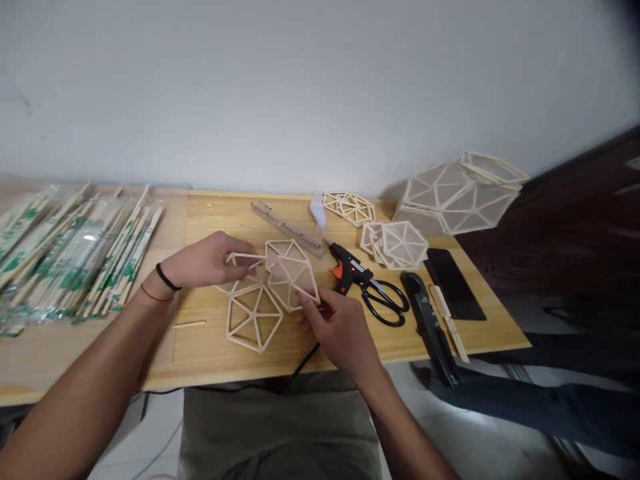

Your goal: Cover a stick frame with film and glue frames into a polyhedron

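My left hand (225, 260) is closed on a wooden stick frame (240, 287) at the left of a small cluster. The thumb and fingers of my right hand (340, 327) pinch the lower right edge of a paper-backed stick panel (290, 277). That panel meets the left frame along one side. Below them lies an open pentagon frame (254, 317) with spokes running to its middle. Whether every joint between these pieces is fixed, I cannot tell. To the right of my hands rests a black glue gun (350, 265) with an orange trigger and a red light.
Bagged chopsticks (75, 253) cover the left side. A clear ruler (287, 228), black-handled scissors (387, 300), a black cutter-like tool (430, 327) and a dark phone (455, 283) lie about. Finished panels (397, 245) and a large stick structure (460, 193) stand at the right, near another person's leg (530, 407).
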Demonstrator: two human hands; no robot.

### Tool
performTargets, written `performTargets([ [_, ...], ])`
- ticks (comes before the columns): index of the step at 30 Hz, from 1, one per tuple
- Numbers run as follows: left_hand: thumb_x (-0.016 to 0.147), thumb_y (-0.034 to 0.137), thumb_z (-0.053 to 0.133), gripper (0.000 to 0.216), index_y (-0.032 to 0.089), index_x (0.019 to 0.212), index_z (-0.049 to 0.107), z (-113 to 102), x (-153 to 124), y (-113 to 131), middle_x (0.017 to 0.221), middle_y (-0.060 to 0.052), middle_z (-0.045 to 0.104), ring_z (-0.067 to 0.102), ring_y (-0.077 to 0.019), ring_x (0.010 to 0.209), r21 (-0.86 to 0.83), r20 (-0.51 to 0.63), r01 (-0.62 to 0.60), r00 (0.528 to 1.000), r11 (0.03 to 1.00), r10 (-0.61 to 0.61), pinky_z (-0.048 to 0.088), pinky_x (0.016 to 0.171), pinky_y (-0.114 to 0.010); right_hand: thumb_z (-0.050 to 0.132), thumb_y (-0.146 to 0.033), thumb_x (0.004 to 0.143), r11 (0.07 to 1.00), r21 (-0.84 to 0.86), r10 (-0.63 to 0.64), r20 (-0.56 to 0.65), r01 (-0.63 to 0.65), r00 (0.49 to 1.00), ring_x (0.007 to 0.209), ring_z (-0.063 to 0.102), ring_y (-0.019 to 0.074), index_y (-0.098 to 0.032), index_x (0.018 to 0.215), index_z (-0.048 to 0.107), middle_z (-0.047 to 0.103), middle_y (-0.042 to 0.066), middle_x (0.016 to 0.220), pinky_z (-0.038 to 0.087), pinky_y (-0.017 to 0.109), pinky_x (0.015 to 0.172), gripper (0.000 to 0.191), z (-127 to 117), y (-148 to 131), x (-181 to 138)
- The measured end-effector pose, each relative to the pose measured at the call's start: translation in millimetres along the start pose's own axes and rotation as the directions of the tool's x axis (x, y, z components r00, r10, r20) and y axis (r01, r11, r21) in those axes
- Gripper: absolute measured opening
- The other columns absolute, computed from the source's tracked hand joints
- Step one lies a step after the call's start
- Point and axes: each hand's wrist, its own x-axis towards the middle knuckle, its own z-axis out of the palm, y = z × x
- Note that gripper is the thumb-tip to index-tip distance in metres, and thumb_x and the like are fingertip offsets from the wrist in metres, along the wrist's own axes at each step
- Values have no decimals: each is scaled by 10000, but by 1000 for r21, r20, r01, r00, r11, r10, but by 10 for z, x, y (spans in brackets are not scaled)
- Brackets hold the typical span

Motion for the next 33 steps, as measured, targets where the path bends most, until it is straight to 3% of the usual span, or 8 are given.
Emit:
performTargets([
  [18,888,312,583,225,152,900,741,48,15,46,791,-23,723,608,-136,671,21,-10,-49,999,999,49,413,623,-230,570,-241,1002,976,-94,-206,-79,199,975,621,676,169,-188,808,682,741,46,746,480,262,610,230,98,18,-115],
  [25,885,297,587,216,155,916,746,55,21,51,830,-33,744,642,-144,710,27,-6,-58,998,998,58,434,650,-234,589,-207,1002,964,-125,-248,-112,234,962,707,707,190,-172,901,723,758,51,793,498,277,667,171,163,65,-156],
  [33,895,309,582,215,157,918,731,51,19,59,829,-27,738,639,-143,715,14,1,-53,999,998,53,436,658,-236,577,-197,1012,955,-137,-277,-109,262,955,679,673,176,-187,872,683,714,27,750,473,272,656,176,210,72,-162],
])
